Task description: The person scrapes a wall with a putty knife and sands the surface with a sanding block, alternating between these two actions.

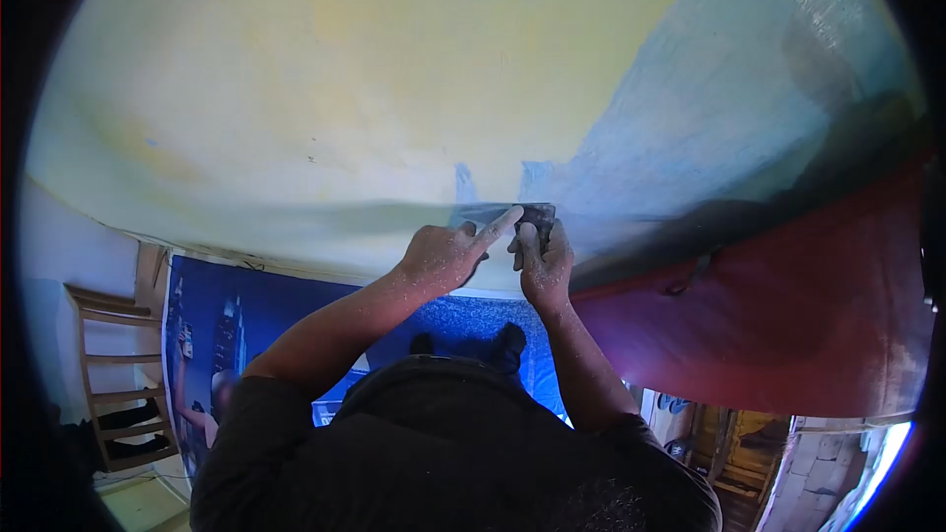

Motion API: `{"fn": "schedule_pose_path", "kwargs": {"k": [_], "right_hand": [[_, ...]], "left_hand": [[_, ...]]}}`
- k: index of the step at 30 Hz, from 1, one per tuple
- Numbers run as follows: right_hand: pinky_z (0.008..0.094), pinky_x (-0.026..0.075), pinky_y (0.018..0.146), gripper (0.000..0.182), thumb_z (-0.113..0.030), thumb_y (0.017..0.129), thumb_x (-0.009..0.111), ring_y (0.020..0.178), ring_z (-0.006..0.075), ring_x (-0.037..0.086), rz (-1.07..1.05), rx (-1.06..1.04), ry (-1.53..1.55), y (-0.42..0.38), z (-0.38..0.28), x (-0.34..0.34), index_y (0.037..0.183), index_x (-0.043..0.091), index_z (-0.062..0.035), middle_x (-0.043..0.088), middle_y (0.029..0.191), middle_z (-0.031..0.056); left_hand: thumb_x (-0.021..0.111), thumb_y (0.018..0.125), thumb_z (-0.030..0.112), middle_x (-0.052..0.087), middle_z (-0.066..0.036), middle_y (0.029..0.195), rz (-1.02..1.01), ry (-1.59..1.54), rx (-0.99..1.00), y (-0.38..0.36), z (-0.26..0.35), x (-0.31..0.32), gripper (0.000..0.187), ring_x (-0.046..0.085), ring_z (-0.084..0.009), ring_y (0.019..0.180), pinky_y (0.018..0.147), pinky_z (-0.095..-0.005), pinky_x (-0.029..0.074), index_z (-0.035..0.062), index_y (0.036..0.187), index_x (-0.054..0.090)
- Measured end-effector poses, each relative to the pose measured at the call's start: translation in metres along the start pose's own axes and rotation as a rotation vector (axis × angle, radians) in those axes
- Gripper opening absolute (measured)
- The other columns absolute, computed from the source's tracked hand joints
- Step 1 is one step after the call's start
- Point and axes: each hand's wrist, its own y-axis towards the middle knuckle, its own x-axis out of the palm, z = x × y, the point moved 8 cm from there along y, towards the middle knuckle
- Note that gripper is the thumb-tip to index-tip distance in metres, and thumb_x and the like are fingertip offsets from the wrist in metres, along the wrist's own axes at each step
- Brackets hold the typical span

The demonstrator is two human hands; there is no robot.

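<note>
My right hand (545, 261) has its fingers closed on a dark flat scraper (538, 211). Beside it, my left hand (443, 254) points its index finger across, with the fingertip right at the scraper's dark edge. The other left fingers are curled around a second flat scraper, whose greyish blade (481, 211) shows partly behind the index finger. Both hands carry pale dust or specks. They are at the lower edge of a broad painted surface (374, 69), pale yellow with light-blue patches; two small blue patches lie just above the hands.
A wooden ladder (123, 358) stands at the left, near a blue picture sheet (202, 310) with a city scene. Dark red sheeting (778, 315) hangs at the right. Speckled blue sheeting (448, 320) lies below around dark footwear (509, 340). Wooden framing (739, 453) shows at lower right.
</note>
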Motion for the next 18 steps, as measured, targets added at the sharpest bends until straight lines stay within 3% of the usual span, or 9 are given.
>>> {"fn": "schedule_pose_path", "kwargs": {"k": [7, 10, 18], "right_hand": [[0.0292, 0.047, 0.065, 0.019, -0.019, 0.116, 0.060, 0.072, 0.0080, 0.058, 0.023, -0.040, -0.020, 0.001, -0.001, 0.001, 0.117, 0.063, -0.0007, 0.067, 0.083, 0.0024], [0.0293, 0.047, 0.065, 0.017, -0.018, 0.116, 0.059, 0.074, 0.0079, 0.057, 0.035, -0.013, -0.011, 0.001, 0.002, 0.001, 0.116, 0.064, -0.0012, 0.065, 0.083, 0.0018], [0.0301, 0.047, 0.064, 0.018, -0.018, 0.115, 0.061, 0.073, 0.0094, 0.057, 0.034, -0.020, -0.035, 0.006, -0.008, 0.004, 0.115, 0.064, -0.0004, 0.064, 0.082, 0.0022]], "left_hand": [[0.074, 0.097, 0.018, 0.075, -0.010, 0.085, -0.023, 0.124, 0.007, 0.003, -0.009, 0.005, 0.090, 0.074, -0.0302, 0.064, 0.052, -0.0448, 0.059, 0.0318, 0.175, 0.033], [0.075, 0.096, 0.018, 0.075, -0.010, 0.085, -0.087, 0.108, -0.040, 0.002, -0.008, 0.008, 0.089, 0.074, -0.0298, 0.065, 0.053, -0.0444, 0.059, 0.0329, 0.175, 0.035], [0.077, 0.095, 0.019, 0.075, -0.011, 0.087, 0.000, -0.031, -0.031, 0.003, -0.014, 0.003, 0.088, 0.075, -0.0332, 0.069, 0.057, -0.0473, 0.060, 0.0325, 0.173, 0.038]]}}
